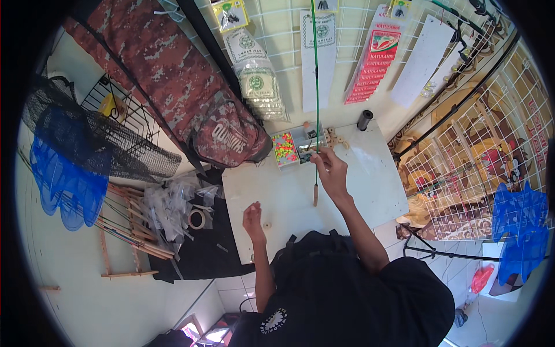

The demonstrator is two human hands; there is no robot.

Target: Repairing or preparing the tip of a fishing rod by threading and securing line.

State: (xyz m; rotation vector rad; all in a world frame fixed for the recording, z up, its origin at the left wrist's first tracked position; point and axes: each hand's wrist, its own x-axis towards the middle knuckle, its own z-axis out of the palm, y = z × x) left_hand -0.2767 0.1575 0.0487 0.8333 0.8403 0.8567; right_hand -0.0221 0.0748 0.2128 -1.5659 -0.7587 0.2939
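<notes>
My right hand (332, 173) is closed around a slim green fishing rod (317, 87) just above its short tan handle (315, 195). The rod stands out over the white table (370, 196), its upper part running past the top of the view. Over the table's left side, my left hand (253, 222) is raised with its fingers curled together; whatever it pinches, if anything, is too small to make out. A small round tan piece (267, 225) lies beside it. Beyond my right hand sits a white compartment box (289, 166) with bright red and yellow-green bits and darker small parts.
Small tan pieces (335, 137) and a black cylinder (365, 120) stand at the table's back. A camouflage rod bag (231, 136) leans at the back left. Plastic bags (167, 208) and a tape roll (196, 219) lie left; wire racks (462, 191) and blue nets (520, 231) hang right.
</notes>
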